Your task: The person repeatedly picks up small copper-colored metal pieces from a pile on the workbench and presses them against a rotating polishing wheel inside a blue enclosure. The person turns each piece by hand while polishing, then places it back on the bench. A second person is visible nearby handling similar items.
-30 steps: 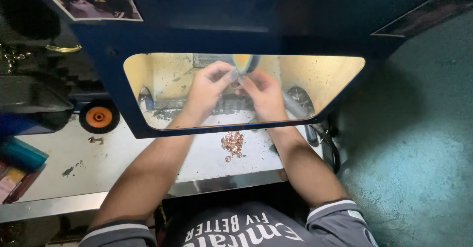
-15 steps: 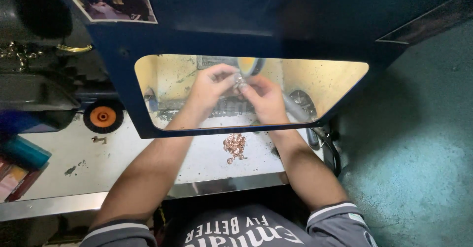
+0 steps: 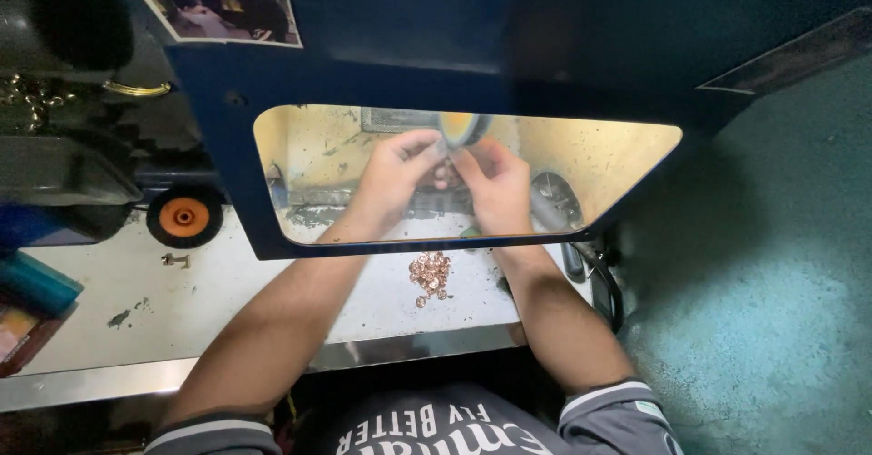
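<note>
Seen through the blue hood's window (image 3: 272,182): a small, coppery piece (image 3: 442,175), mostly hidden, pinched between both hands just under one blurred yellow-grey wheel (image 3: 459,128). Left hand (image 3: 395,173) closed on it from one side, right hand (image 3: 495,182) from the other, fingertips meeting. Lay nearer on the white tabletop (image 3: 227,291): one heap of coppery rings (image 3: 431,273), too many to count.

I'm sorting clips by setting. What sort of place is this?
Probably a small metal-polishing workshop: both hands work at a spinning buffing wheel inside a dark blue machine hood, with a heap of small coppery rings on the stained white bench.
</note>
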